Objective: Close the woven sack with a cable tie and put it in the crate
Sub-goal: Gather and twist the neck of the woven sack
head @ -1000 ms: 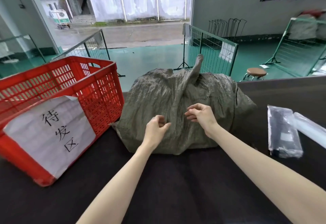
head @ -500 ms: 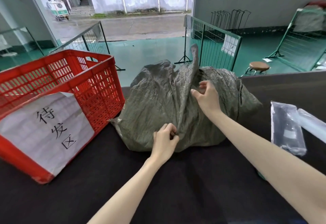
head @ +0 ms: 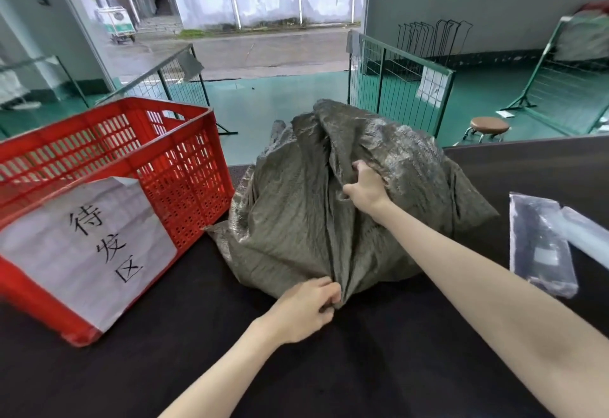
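A bulging grey-green woven sack [head: 296, 220] lies on the dark table [head: 362, 368] at the centre. My left hand [head: 303, 312] pinches a fold of the sack's cloth at its near lower edge. My right hand [head: 365, 188] clutches a bunch of cloth high on the sack's upper middle. A red plastic crate [head: 171, 167] with a white paper label stands to the left, touching the sack's left corner. Clear plastic packets [head: 540, 246] lie on the table at the right; whether they hold cable ties I cannot tell.
Beyond the table's far edge are green wire fence panels [head: 398, 88], a round brown stool [head: 489, 126] and a green floor leading to an open doorway. Dark tabletop shows in front of the sack.
My left hand has slid down to the sack's near edge and my right hand has moved up and closed on the cloth. The sack's upright tail has folded down.
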The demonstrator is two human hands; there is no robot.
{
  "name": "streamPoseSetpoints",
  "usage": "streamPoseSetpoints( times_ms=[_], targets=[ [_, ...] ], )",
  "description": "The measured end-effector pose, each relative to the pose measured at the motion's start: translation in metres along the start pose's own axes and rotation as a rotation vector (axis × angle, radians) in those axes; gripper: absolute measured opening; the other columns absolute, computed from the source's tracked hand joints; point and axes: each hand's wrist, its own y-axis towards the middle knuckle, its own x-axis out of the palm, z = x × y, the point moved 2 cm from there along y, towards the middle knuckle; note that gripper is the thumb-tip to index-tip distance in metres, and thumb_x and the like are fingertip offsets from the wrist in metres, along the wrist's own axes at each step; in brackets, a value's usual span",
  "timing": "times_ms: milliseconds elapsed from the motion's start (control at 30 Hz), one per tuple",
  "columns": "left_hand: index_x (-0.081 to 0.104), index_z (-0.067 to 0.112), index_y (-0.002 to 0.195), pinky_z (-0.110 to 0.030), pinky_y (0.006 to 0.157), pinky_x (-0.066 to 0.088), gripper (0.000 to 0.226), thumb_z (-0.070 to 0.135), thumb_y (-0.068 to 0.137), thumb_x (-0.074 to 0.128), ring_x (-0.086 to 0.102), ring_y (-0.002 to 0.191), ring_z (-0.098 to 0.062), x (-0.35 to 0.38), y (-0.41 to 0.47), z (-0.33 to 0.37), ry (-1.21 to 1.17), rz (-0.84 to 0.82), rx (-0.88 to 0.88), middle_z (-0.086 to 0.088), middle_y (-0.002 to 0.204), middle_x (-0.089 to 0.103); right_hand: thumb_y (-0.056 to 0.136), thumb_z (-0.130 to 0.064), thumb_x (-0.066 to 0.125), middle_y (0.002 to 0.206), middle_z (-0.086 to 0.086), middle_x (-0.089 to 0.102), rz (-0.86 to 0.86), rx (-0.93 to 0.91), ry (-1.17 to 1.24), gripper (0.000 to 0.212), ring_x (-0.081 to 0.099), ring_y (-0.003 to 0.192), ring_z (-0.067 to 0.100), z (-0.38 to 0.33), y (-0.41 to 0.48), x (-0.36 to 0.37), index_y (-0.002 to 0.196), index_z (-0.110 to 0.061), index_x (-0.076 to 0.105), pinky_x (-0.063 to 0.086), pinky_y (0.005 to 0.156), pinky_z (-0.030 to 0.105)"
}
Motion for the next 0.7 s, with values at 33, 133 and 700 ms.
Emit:
streamPoseSetpoints(
  times_ms=[33, 133, 700],
  targets=[
    [0.05, 0.021, 0.091, -0.03, 0.073, 0.044, 0.005, 0.024, 0.088, 0.052, 0.05, 0.082, -0.01, -0.003, -0.001, 0.0, 0.02, 0.009, -0.006, 0.009, 0.093, 0.051, 0.082, 0.002, 0.055, 0.107, 0.013, 0.061, 0.007, -0.033, 0.001, 0.046, 0.056, 0.088, 0.021, 0.001, -0.003, -0.002, 0.127, -0.002, 0.049, 0.044, 0.073, 0.03],
    [0.057, 0.022, 0.099, -0.032, 0.078, 0.049, 0.016, 0.031, 0.087, 0.05, 0.057, 0.085, -0.009, -0.019, -0.001, -0.002, -0.107, 0.183, -0.081, 0.009, 0.096, 0.057, 0.076, 0.004, 0.047, 0.087, 0.011, 0.069, 0.085, -0.152, 0.031, 0.025, 0.055, 0.081, 0.021, 0.006, -0.018, -0.009, 0.089, -0.008, 0.065, 0.036, 0.068, 0.026],
    [0.041, 0.017, 0.141, -0.024, 0.109, 0.037, 0.069, -0.008, 0.077, 0.053, 0.053, 0.125, -0.012, -0.089, 0.076, 0.008, -0.709, 0.571, -0.221, -0.001, 0.135, 0.058, 0.076, -0.017, 0.056, 0.066, 0.003, 0.061, -0.511, -0.365, -0.05, 0.006, 0.051, 0.061, 0.006, 0.022, -0.126, -0.015, 0.076, -0.02, 0.061, 0.044, 0.062, 0.025]
  ],
)
